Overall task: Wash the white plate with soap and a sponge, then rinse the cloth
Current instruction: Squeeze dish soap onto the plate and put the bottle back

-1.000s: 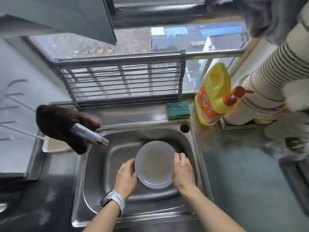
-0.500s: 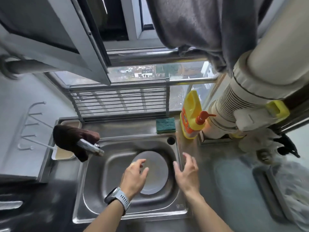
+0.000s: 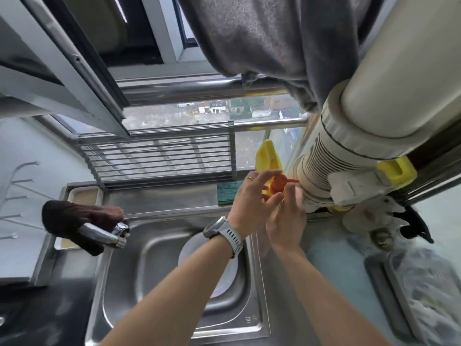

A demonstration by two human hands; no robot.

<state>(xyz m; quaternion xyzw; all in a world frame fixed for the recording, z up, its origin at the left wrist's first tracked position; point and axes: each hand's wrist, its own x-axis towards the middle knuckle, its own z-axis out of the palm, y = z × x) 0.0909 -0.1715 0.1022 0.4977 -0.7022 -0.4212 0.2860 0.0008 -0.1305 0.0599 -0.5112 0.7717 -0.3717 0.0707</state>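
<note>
The white plate (image 3: 190,249) lies flat in the steel sink (image 3: 147,275), and my left forearm hides much of it. A yellow soap bottle (image 3: 267,156) with an orange pump (image 3: 280,182) stands at the sink's back right corner. My left hand (image 3: 253,199) hovers at the pump with its fingers spread on either side of the pump head. Just under the nozzle, my right hand (image 3: 287,221) is open and holds nothing. A green sponge (image 3: 225,193) lies on the ledge left of the bottle. A brown cloth (image 3: 74,216) hangs over the faucet (image 3: 101,236).
A wire rack (image 3: 162,156) leans against the window behind the sink. A thick white ribbed pipe (image 3: 331,146) runs down close to the bottle on the right. A grey cloth (image 3: 262,38) hangs overhead. A crumpled plastic bag (image 3: 424,283) lies on the counter at right.
Both hands let go of the plate, rose out of the sink and moved back right to the soap bottle's pump. The view tilted upward.
</note>
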